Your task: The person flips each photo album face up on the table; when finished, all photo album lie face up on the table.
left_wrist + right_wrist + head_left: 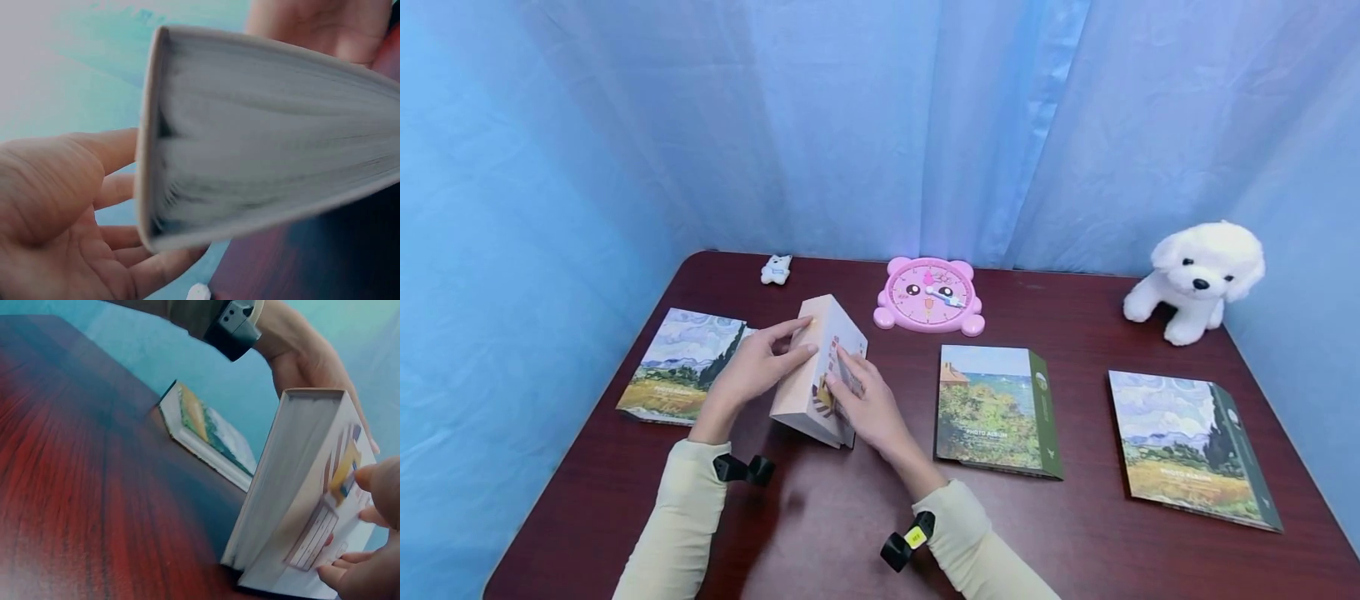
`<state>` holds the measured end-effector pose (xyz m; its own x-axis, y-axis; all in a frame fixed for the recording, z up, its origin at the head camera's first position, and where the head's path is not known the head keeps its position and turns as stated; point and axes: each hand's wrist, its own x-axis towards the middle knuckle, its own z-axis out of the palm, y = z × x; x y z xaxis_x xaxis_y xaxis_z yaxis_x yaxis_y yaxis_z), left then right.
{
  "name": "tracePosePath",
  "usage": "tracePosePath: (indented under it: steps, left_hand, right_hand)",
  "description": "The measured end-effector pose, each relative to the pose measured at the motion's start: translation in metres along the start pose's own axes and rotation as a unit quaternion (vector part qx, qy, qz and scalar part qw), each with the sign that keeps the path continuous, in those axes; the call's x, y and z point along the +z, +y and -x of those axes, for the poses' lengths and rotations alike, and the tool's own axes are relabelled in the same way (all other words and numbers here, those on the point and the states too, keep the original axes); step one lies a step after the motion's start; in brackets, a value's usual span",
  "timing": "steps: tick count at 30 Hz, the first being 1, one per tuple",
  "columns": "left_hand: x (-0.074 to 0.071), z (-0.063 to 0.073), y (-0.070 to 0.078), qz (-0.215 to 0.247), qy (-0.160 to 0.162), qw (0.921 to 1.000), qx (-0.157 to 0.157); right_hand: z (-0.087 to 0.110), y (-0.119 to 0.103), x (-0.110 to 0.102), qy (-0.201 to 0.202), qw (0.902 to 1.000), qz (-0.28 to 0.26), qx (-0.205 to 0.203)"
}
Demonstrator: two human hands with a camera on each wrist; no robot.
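A thick, pale-covered album (842, 354) with a brown-and-yellow picture stands tilted on the table, its wide spine (793, 367) turned up and to the left. My left hand (756, 362) touches that spine with thumb and fingers, and in the left wrist view some fingers (169, 269) reach past the spine's lower corner along the other cover. On the pictured cover rest the spread fingers of my right hand (868, 400). The page block (269, 137) shows between the covers in the left wrist view. Part of the left fingers is hidden behind the album in the head view.
A landscape album (681, 367) lies at the left. To the right lie a seaside photo album (988, 408) and another landscape photo album (1187, 446). Along the back are a small white toy (777, 269), a pink clock (929, 296) and a white plush dog (1202, 279).
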<state>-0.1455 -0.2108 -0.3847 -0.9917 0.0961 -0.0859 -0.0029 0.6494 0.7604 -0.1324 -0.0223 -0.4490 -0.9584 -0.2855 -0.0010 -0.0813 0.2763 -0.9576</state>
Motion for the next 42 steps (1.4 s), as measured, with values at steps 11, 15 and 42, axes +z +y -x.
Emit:
tracePosePath:
  steps: [11, 15, 42]
  left_hand:
    - [-0.012, 0.003, -0.019, -0.057, -0.007, 0.9978, -0.034]
    - [-0.011, 0.004, -0.026, -0.045, -0.016, 0.9970, -0.062]
    - [-0.004, 0.000, -0.055, -0.060, -0.016, 0.9882, -0.140]
  right_hand:
    - [-0.001, 0.008, 0.014, 0.008, 0.9947, 0.094, 0.042]
    - [-0.001, 0.010, 0.017, 0.014, 0.9940, 0.095, 0.052]
    - [0.005, 0.014, 0.030, -0.019, 0.9864, 0.163, 0.002]
